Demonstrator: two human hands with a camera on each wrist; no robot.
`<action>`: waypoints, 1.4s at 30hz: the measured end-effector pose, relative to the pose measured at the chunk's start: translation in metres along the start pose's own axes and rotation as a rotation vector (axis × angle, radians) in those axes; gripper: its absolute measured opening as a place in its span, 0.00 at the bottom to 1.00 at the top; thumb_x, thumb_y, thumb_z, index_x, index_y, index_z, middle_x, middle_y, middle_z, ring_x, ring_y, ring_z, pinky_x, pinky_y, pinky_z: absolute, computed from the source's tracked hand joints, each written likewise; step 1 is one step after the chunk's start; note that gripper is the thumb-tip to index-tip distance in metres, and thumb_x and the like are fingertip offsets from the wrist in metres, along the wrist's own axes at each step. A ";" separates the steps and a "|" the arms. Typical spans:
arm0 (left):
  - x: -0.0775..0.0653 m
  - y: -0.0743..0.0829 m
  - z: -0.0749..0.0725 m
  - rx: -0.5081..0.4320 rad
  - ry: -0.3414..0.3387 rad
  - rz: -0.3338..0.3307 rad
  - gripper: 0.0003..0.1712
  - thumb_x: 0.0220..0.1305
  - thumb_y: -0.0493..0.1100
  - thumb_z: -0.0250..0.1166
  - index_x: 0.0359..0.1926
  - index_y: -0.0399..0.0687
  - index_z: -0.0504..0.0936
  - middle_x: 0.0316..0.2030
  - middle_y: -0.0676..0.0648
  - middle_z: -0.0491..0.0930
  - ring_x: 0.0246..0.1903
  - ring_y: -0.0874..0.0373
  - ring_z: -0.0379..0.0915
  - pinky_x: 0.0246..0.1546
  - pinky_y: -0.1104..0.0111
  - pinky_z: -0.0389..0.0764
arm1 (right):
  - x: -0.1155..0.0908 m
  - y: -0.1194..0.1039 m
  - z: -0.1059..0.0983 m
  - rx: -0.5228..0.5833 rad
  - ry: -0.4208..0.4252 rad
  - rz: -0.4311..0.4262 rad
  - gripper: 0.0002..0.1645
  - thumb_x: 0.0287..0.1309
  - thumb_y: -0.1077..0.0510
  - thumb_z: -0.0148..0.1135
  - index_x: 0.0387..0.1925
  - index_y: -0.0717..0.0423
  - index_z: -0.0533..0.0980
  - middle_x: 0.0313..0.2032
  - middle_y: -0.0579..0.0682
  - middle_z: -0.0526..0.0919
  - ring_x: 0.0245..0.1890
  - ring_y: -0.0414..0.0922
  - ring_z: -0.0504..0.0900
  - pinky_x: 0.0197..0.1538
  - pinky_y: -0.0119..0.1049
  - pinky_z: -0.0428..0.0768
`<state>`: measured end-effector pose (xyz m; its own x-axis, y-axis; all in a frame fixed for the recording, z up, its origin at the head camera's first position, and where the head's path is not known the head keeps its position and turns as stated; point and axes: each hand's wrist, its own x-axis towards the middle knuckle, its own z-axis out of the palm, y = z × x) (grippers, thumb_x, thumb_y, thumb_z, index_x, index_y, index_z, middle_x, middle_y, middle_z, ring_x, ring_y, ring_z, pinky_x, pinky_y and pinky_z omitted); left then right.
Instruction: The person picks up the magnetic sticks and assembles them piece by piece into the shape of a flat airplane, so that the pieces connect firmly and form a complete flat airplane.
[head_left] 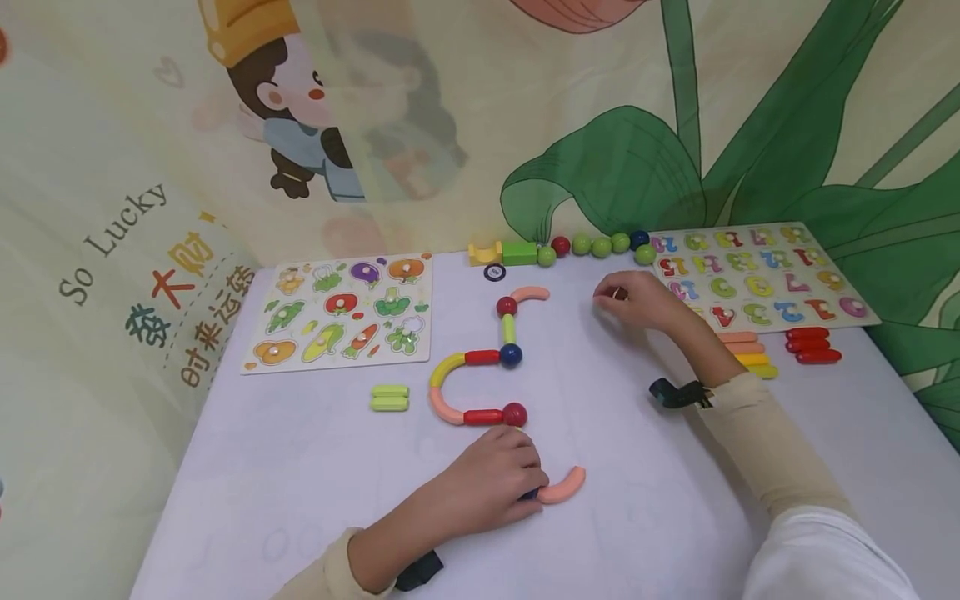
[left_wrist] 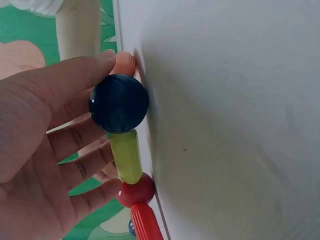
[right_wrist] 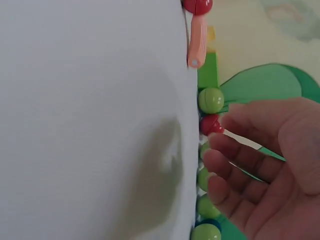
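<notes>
My left hand (head_left: 483, 479) holds a dark blue ball (left_wrist: 119, 103) low on the table, the thumb on one side and the fingers behind. A curved pink piece (head_left: 564, 487) joins the ball on its right. On its other side a yellow-green rod (left_wrist: 126, 157) leads to a red ball (head_left: 515, 414), partly hidden by the hand in the head view. From there a winding chain runs away through a red rod (head_left: 482, 417), curved pieces (head_left: 447, 371), a blue ball (head_left: 511, 355) and another red ball (head_left: 507, 307). My right hand (head_left: 639, 300) hovers with loosely bent fingers, holding nothing.
Two light green rods (head_left: 389, 397) lie left of the chain. A vegetable puzzle board (head_left: 255, 354) is at the left, a number board (head_left: 862, 312) at the right, with red rods (head_left: 813, 345) before it. Green balls (head_left: 601, 247) and a green block (head_left: 519, 253) line the back.
</notes>
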<state>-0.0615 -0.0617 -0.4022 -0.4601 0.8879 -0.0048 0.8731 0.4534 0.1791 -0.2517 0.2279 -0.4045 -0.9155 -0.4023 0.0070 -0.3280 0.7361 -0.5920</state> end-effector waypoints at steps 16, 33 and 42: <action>0.008 0.007 0.004 0.069 0.004 -0.046 0.12 0.52 0.57 0.64 0.35 0.60 0.83 0.30 0.58 0.75 0.39 0.62 0.63 0.48 0.68 0.65 | 0.100 0.002 0.017 -0.309 0.140 -0.016 0.23 0.54 0.65 0.55 0.54 0.57 0.70 0.52 0.55 0.70 0.51 0.51 0.70 0.52 0.45 0.69; 0.002 0.001 -0.002 -0.023 0.047 -0.200 0.31 0.44 0.67 0.65 0.46 0.57 0.80 0.40 0.54 0.69 0.45 0.61 0.58 0.44 0.66 0.68 | 0.092 -0.008 0.023 -0.288 0.166 0.046 0.16 0.55 0.63 0.55 0.47 0.62 0.74 0.41 0.57 0.71 0.38 0.51 0.72 0.43 0.45 0.73; -0.001 0.003 0.000 -0.069 0.032 -0.161 0.24 0.45 0.65 0.66 0.40 0.58 0.83 0.30 0.57 0.66 0.33 0.64 0.59 0.29 0.76 0.65 | 0.052 -0.019 0.019 -0.193 0.032 0.142 0.16 0.51 0.60 0.62 0.43 0.64 0.76 0.36 0.58 0.76 0.36 0.51 0.72 0.40 0.43 0.74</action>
<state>-0.0585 -0.0615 -0.4017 -0.5989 0.8008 -0.0081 0.7751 0.5822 0.2454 -0.2884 0.1831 -0.4087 -0.9616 -0.2719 -0.0379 -0.2309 0.8756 -0.4242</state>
